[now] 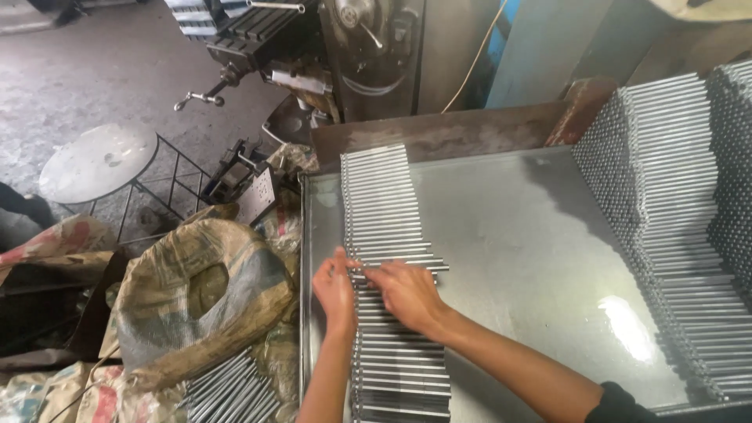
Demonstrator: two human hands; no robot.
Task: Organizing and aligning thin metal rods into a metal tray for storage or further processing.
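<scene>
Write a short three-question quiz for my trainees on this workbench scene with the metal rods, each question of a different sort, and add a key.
1. True or false: both hands rest on the flat row of thin silver metal rods laid on the shiny steel sheet tabletop.
2. Where is the tall stack of silver rods? A) right side of the tabletop B) on the round grey metal stool C) inside the brown woven sack
3. Fill in: the rods spilling beside the sack lie to the ___ of the tabletop.

Key:
1. True: the left hand and right hand both touch the row.
2. A
3. left
</scene>
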